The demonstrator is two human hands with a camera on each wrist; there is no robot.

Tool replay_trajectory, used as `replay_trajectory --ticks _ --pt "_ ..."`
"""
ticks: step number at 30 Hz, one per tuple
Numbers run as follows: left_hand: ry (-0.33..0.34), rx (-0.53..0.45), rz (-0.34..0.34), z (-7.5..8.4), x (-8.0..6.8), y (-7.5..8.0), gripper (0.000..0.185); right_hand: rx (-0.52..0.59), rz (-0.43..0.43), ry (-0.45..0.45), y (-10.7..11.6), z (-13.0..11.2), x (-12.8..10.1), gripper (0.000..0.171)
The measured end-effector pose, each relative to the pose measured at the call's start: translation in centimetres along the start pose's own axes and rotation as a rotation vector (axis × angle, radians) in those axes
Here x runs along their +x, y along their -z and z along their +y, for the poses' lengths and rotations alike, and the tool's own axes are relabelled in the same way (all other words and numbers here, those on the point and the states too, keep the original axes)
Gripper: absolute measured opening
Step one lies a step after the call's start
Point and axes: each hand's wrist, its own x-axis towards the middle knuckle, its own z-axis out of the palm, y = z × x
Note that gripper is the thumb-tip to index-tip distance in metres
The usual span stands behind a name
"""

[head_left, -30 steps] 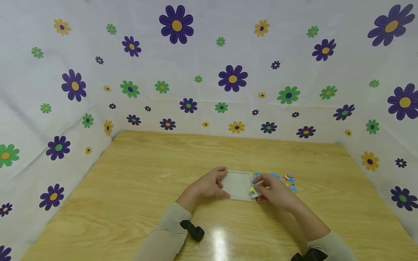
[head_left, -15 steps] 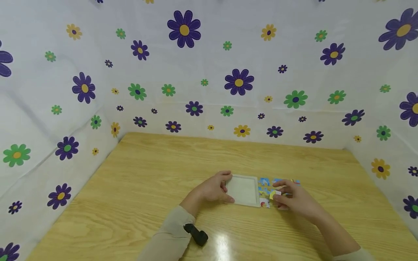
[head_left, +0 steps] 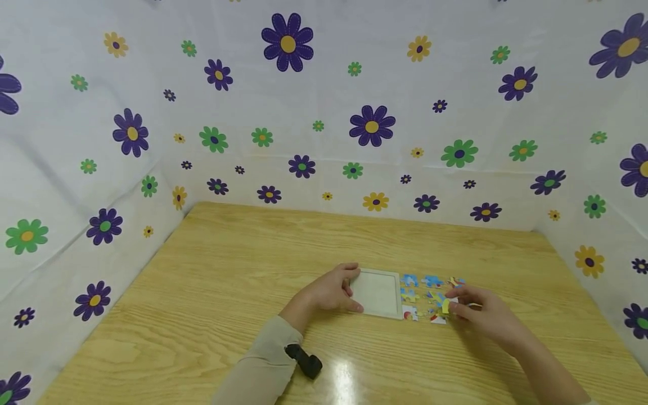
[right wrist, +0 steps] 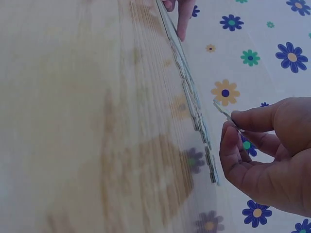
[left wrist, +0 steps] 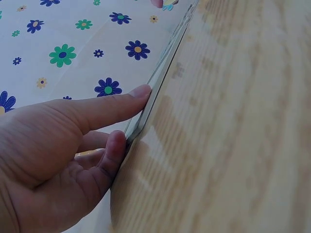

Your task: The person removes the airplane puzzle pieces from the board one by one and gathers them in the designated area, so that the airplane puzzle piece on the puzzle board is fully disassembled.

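My left hand (head_left: 329,292) holds a shallow white puzzle tray (head_left: 376,294) by its left side, a finger at the far corner and the thumb at the near one. In the left wrist view the thumb lies on the rim. The tray's floor is bare. Between thumb and fingertips, my right hand (head_left: 486,312) pinches a puzzle piece (head_left: 446,306) with a yellow part. Seen from the right wrist, that thin piece (right wrist: 222,109) is held raised above the table. Below and left of it, several colourful puzzle pieces (head_left: 409,295) lie in loose rows against the tray's right side.
The wood-grain table (head_left: 263,253) is bounded by a white flowered cloth (head_left: 228,101) at the back and both sides. A black strap device (head_left: 304,361) sits on the left sleeve (head_left: 268,351).
My right hand has moved right with the pinched piece, from the tray's right edge to over the loose pieces' right side. The left hand stays on the tray. The head view has shifted slightly.
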Motion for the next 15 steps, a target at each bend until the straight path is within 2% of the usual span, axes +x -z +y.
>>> replay_trajectory --ticks 8,15 --pt "-0.005 0.002 0.009 -0.1 -0.2 0.1 0.090 -0.032 0.023 -0.073 0.6 0.6 -0.4 0.039" --pt "-0.010 0.011 0.003 -0.2 -0.1 0.1 0.090 -0.121 0.064 -0.130 0.1 1.1 -1.3 0.037"
